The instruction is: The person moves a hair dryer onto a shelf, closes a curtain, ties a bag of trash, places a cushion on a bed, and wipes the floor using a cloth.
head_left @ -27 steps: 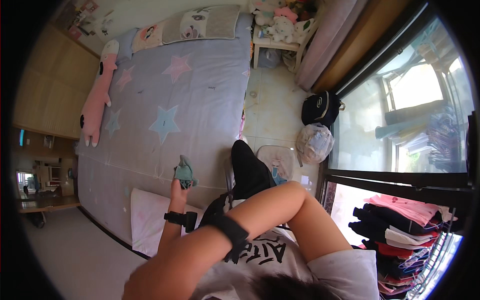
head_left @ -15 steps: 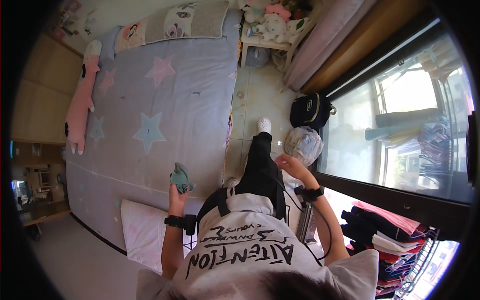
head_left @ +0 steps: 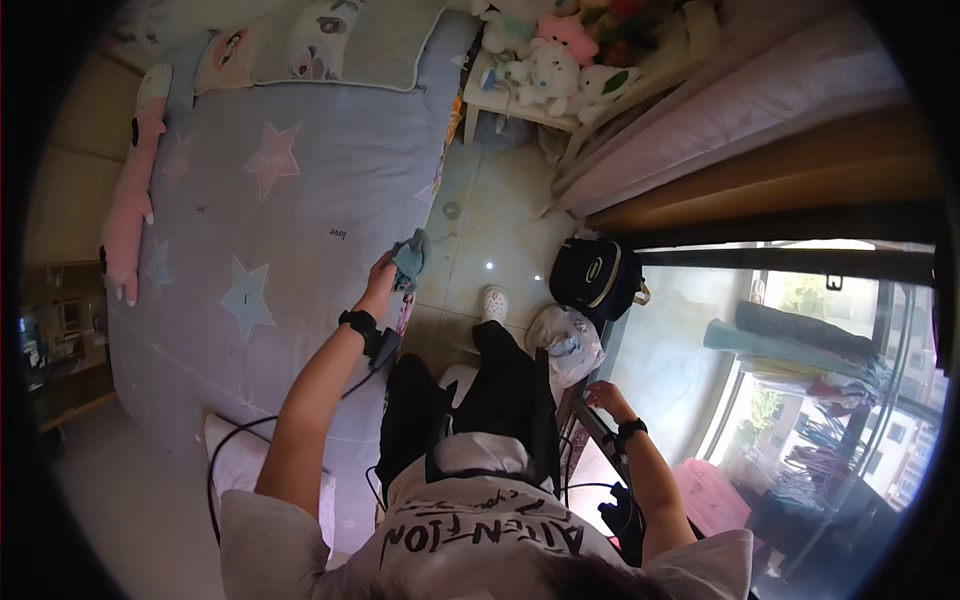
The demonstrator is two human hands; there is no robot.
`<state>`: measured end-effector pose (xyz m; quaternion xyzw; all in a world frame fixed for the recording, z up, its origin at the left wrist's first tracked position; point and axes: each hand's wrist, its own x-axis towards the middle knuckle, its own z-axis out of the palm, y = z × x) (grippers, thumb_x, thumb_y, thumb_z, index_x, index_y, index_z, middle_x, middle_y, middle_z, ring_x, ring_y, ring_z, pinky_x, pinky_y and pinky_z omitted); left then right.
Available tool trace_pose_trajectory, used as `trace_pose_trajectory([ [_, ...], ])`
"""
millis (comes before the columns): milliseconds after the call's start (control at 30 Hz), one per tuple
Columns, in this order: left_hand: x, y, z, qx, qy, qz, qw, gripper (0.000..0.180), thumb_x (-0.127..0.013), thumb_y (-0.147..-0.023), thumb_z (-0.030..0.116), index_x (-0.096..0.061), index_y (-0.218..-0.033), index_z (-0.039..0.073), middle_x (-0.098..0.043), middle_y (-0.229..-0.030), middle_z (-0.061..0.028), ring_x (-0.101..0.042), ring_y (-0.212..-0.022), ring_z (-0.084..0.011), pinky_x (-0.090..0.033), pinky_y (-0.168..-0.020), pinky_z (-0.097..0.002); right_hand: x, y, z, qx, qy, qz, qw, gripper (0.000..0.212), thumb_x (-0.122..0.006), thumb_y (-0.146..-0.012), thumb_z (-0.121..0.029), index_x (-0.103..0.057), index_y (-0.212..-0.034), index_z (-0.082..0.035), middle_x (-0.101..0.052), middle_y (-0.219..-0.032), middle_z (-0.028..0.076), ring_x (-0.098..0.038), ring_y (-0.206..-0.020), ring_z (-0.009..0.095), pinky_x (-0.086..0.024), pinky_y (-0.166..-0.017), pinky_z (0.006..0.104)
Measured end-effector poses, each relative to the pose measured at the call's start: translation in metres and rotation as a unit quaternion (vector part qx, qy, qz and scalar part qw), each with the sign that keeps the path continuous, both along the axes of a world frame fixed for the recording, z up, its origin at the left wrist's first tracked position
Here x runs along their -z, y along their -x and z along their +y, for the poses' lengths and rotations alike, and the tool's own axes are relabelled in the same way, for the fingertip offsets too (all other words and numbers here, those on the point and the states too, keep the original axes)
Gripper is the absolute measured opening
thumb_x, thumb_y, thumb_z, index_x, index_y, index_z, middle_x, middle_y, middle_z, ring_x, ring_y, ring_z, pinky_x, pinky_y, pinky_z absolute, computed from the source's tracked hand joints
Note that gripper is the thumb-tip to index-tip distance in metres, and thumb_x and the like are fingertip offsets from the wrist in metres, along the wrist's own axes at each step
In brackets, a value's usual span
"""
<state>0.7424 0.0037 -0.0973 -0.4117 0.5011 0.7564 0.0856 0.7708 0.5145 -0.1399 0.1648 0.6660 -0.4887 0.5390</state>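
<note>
My left hand is stretched forward over the bed's edge, closed on a crumpled grey-green cloth. The cloth's free part sticks up past the fingers, above the tiled floor. My right hand is out to the right, beside the dark frame of the glass door. Its fingers are loosely bent, and I see nothing in them. Whether they touch the frame I cannot tell. The bed's grey sheet, printed with stars, lies under and beyond my left arm.
A dark backpack and a stuffed white plastic bag stand on the tiles ahead right. Plush toys sit on a light stand at the far end. A pink long plush lies along the bed's left side.
My left hand has reached forward and right with the cloth still in it. My right hand has moved lower and right, away from my thigh to the door frame. The view has shifted.
</note>
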Motion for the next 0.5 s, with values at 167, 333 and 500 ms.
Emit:
trace_pose_trajectory([
  [167,0.024,0.041,0.037,-0.259,-0.173,0.048,0.949,0.027,-0.047,-0.078,0.025,-0.045,-0.101,0.012,-0.049,-0.093,-0.0030,-0.046,-0.083,-0.0150,-0.040,-0.068,-0.0308,0.055,0.068,-0.049,-0.044,-0.022,-0.002,0.999,0.015,-0.048,-0.073,-0.011,-0.053,-0.084,-0.002,-0.056,-0.066,0.006,-0.055,-0.055,0.015,-0.043,-0.048,0.0257],
  [333,0.129,0.035,0.036,-0.340,-0.331,-0.054,0.879,0.025,-0.052,-0.075,0.025,-0.045,-0.094,0.010,-0.045,-0.096,-0.0028,-0.043,-0.086,-0.0164,-0.041,-0.069,-0.0330,0.157,0.114,-0.133,-0.205,-0.059,0.268,0.940,0.019,-0.044,-0.075,-0.018,-0.053,-0.085,-0.005,-0.056,-0.072,0.013,-0.055,-0.068,0.024,-0.043,-0.061,0.0321],
  [500,0.262,0.040,0.049,-0.291,-0.376,-0.062,0.878,0.026,-0.053,-0.075,0.025,-0.045,-0.094,0.009,-0.044,-0.095,-0.0030,-0.043,-0.085,-0.0162,-0.042,-0.068,-0.0326,0.276,0.163,-0.171,-0.149,-0.008,0.253,0.956,0.020,-0.045,-0.074,-0.012,-0.054,-0.091,-0.005,-0.055,-0.080,0.014,-0.054,-0.070,0.024,-0.042,-0.063,0.0307],
])
